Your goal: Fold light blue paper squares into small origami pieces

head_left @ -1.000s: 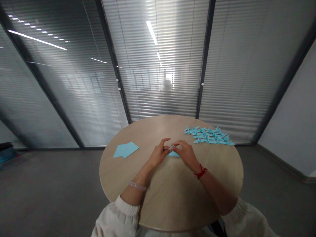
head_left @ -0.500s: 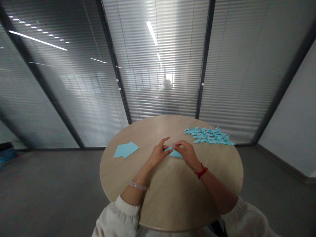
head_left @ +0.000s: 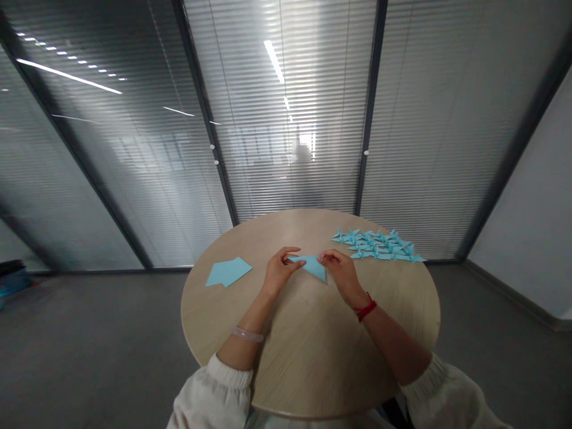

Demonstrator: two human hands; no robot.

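Between my two hands is a folded piece of light blue paper [head_left: 316, 268], held just over the table, one corner pointing down toward me. My left hand [head_left: 281, 271] pinches its left part, thumb on the near face and fingers behind. At its upper right edge, my right hand [head_left: 340, 273] grips the paper between thumb and fingertips. To the left lie flat light blue paper sheets [head_left: 229, 271], overlapping on the table. Several folded blue paper cranes [head_left: 379, 245] stand in rows at the back right.
The round wooden table [head_left: 308, 357] has a curved edge close to my body. Behind it rises a glass partition with blinds [head_left: 295, 179]. A dark and blue object [head_left: 13, 279] sits on the floor at far left.
My hands have moved slightly apart, the left one leftward. The folded paper has turned and now shows a larger triangular face with a corner toward me. Sheets and cranes stay put.
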